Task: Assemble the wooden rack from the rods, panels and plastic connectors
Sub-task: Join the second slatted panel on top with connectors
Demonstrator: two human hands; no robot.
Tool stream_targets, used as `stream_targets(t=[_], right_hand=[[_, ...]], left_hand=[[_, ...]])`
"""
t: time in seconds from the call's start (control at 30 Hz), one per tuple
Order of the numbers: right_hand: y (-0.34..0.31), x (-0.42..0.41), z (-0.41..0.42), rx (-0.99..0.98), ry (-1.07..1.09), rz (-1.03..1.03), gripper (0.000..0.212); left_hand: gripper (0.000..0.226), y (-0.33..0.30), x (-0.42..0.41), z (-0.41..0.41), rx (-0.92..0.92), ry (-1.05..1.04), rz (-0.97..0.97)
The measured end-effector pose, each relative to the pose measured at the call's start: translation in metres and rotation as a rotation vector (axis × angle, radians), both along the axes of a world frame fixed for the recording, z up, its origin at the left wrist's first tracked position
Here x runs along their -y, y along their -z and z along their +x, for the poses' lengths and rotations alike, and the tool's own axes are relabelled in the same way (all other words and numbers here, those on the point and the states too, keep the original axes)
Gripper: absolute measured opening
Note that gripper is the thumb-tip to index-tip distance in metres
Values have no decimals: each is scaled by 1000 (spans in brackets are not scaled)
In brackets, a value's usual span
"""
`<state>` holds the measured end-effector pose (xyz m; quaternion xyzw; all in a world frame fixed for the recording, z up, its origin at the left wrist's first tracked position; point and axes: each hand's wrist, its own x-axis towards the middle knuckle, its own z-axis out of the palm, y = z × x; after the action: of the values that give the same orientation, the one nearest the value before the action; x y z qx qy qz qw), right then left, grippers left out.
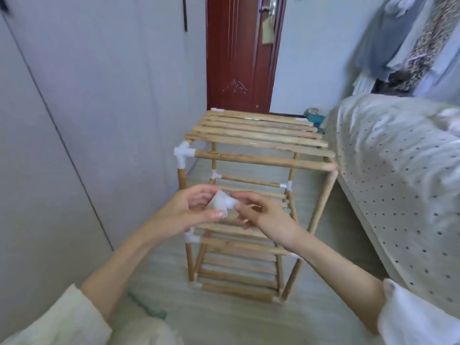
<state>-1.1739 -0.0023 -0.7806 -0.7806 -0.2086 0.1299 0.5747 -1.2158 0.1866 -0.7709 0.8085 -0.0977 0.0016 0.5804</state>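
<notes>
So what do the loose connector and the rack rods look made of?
The connector, held by both hands, looks like translucent white plastic, milky and smooth: light passes through it. The rods look like bare or lightly finished wood: tan, matte, with darker streaks. Blur leaves any finish unclear.

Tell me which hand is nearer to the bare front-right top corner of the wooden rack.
Right. The right hand is lower left of that bare corner; the left hand is further left, both holding the white plastic connector.
</notes>
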Motion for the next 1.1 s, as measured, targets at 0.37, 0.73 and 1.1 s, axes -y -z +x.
stream_targets(t=[0.37, 0.73, 1.1], right_hand=[[-60, 111, 10, 110, 237, 257, 16], [-52, 160, 57, 233, 392, 192, 31], [-29, 173, 78, -76, 476, 551, 7]], left_hand=[[23, -66, 126, 41, 235, 76, -54], [35, -73, 180, 99, 271, 166, 11], [35, -55, 176, 122, 369, 75, 917]])
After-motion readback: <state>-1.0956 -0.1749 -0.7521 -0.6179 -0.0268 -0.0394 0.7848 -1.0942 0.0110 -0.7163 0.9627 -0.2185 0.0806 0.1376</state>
